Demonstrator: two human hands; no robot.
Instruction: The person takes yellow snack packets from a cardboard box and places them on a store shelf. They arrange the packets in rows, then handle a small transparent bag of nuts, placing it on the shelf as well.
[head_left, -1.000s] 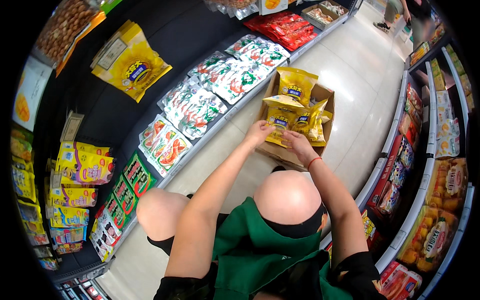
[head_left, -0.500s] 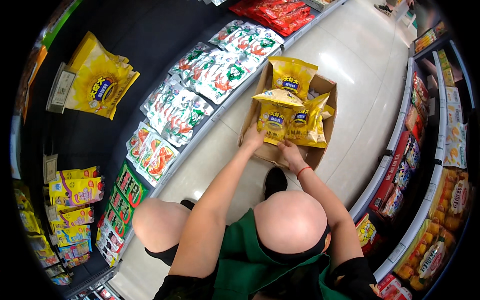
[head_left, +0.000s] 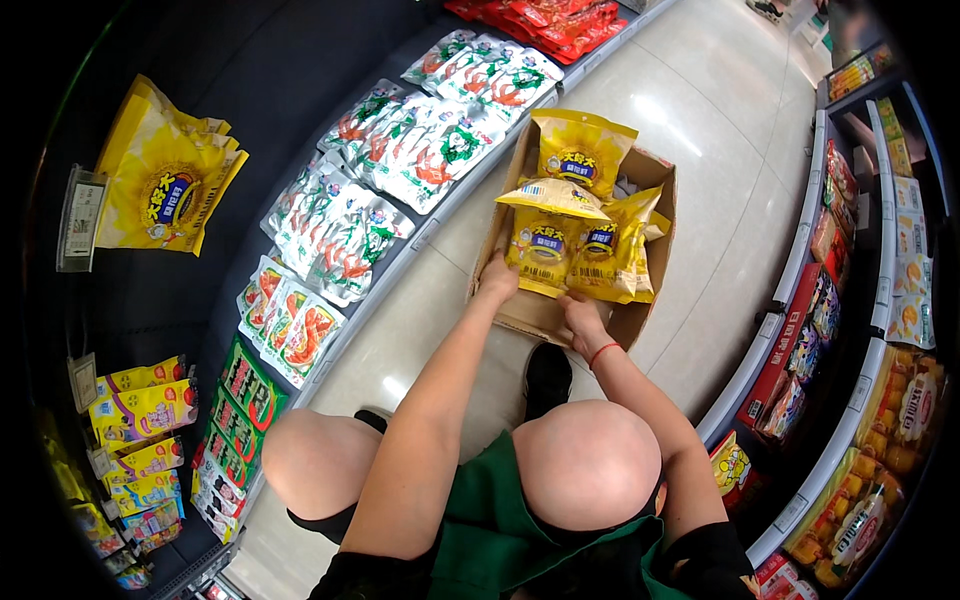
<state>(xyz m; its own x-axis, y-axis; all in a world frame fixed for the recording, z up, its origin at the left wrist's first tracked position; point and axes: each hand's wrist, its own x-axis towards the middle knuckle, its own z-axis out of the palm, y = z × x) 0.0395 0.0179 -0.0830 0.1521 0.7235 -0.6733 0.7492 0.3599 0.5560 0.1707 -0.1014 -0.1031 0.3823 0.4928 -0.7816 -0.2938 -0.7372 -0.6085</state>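
A cardboard box on the floor in front of me holds several puffy yellow bags of sunflower seeds. My left hand is closed at the lower left edge of the nearest upright bag, its fingertips partly hidden. My right hand pinches near the bottom right corner of that same bag, and a red string circles its wrist. Over the top of this bag lies another bag, tilted. A bag stands behind, and more lean at the right.
The left shelf carries silver pouches, red packets and green packets. Matching yellow bags hang from a hook above it, near smaller hanging packets. Another shelf with packaged food stands at right. My knees are close below.
My hands have shifted slightly apart, the right one a little nearer to me. The held bag sits slightly lower in view. The hanging bags appear farther left as the view shifts.
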